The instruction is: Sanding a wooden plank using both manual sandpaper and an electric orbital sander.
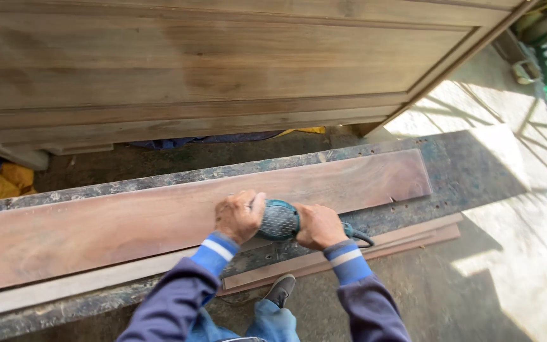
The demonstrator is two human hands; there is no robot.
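Blue sleeves reach forward from the camera, and both hands clasp a teal sander (279,220): the left hand (239,216) clenched on its rounded top, the right hand (318,226) closed around its rear by the cord. That sander sits on a long reddish plank (128,218), near the plank's front edge. How much is sanded I cannot tell; the wood looks evenly dull on both sides. Under the plank lies a worn, speckled surface (470,166), thinner strips (406,239) just beside it. Beyond stands a large wooden panel (223,57); concrete floor (514,253) lies past the plank's right end.
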